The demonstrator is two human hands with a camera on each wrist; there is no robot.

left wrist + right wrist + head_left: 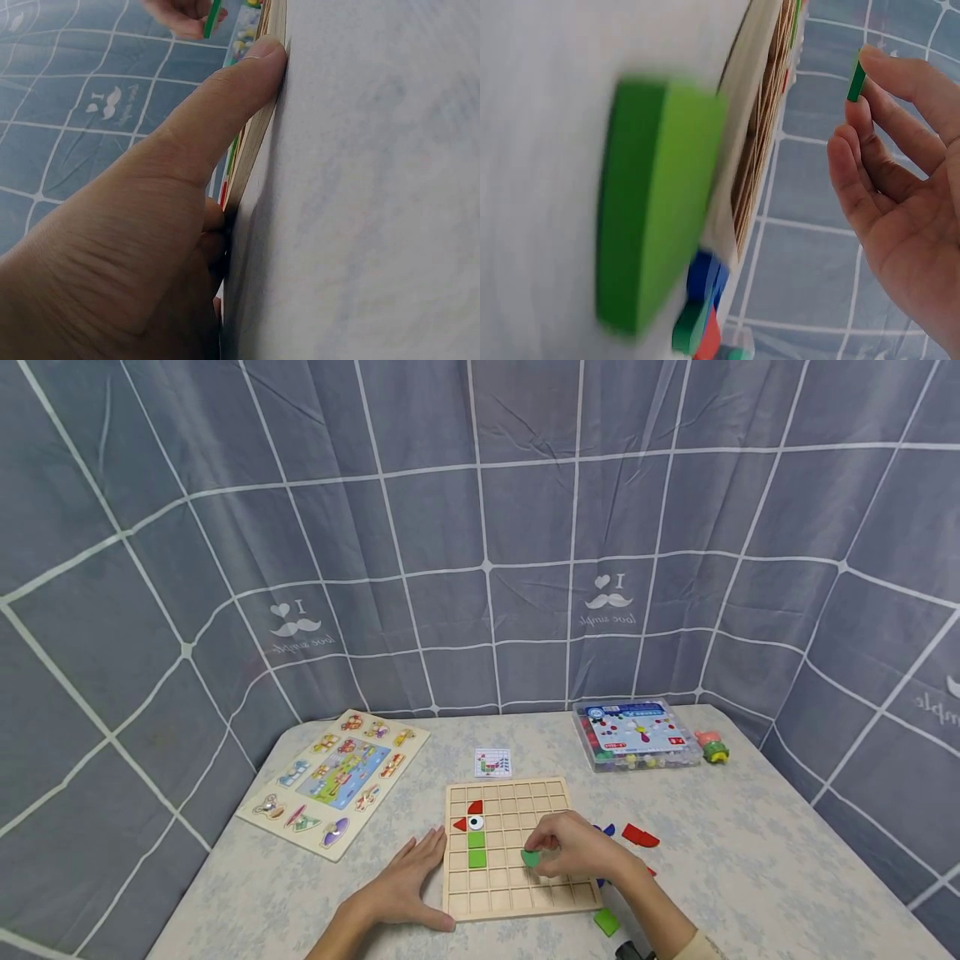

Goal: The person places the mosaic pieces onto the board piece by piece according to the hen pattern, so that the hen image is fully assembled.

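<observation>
A wooden grid board (pixel 510 900) lies on the table. On its left side sit a red quarter piece (pixel 476 807), a red triangle (pixel 460 824), a white eye piece (pixel 476 822) and two green squares (pixel 477 849). My right hand (pixel 573 845) pinches a green piece with a rounded edge (pixel 530 858) between thumb and fingertips, above the board's middle; the right wrist view shows this piece (pixel 856 77) edge-on. My left hand (pixel 401 883) lies spread at the board's left edge, its thumb (pixel 244 79) against the near side.
A loose green square (pixel 607 922), red pieces (pixel 641 836) and blue pieces (pixel 609 830) lie right of the board. Behind it is a pattern card (pixel 492 762). A picture puzzle (pixel 281 843) lies at the left; a plastic box (pixel 636 735) and small toy (pixel 712 747) stand back right.
</observation>
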